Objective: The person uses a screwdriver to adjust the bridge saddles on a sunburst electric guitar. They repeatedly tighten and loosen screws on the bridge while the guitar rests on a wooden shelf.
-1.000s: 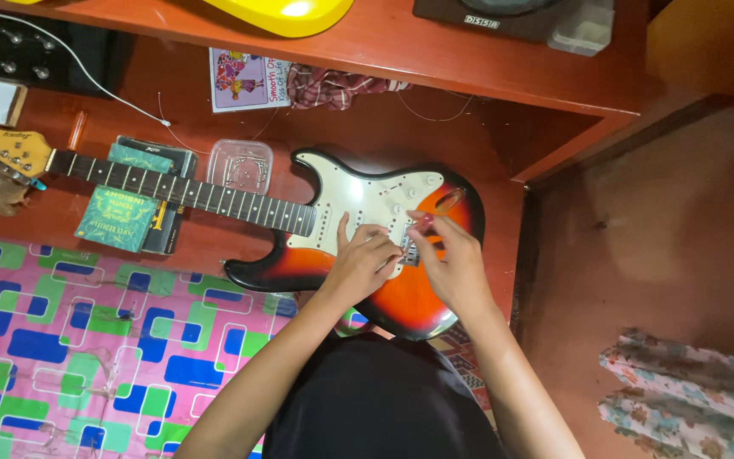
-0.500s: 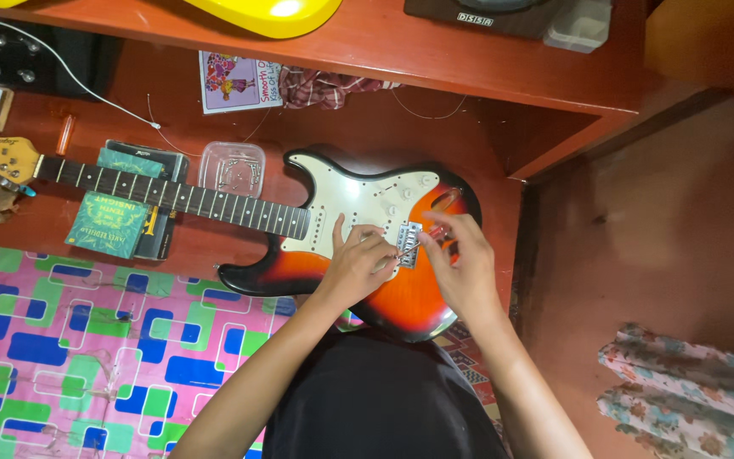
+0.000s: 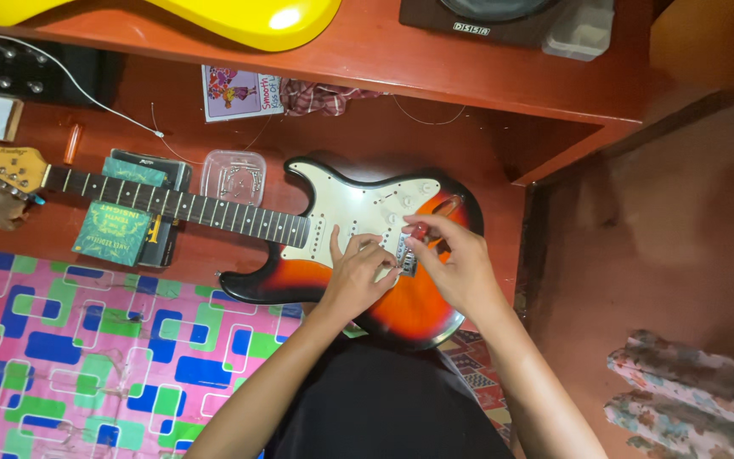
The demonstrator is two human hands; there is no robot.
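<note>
**A:** A person bends over a sunburst guitar lying flat on a red floor, both hands meeting at the bridge. Where does the work stand, by your eye?

**B:** Mid-adjustment at the bridge, I'd judge. The guitar sits at the centre, neck running out toward nine o'clock. What follows would call for small, steady fingertip work, since the metal parts there are tiny and close-packed.

**A:** And the left hand?

**B:** It rests on the white pickguard, fingers curled in and nearly closed, tips pressed at the bridge's near edge. Whether they pinch anything, I cannot tell; the part is too small.

**A:** The right hand?

**B:** At three o'clock of the left, almost touching it. Thumb and forefinger are drawn together in a pinch over the bridge, with something small and reddish at the tips. It may be a tool handle; I cannot make it out.

**A:** Around them?

**B:** A clear plastic box just behind the neck at eleven o'clock, green packets under the neck toward nine, a patterned pink mat at eight, and a yellow guitar on the shelf at twelve.
</note>
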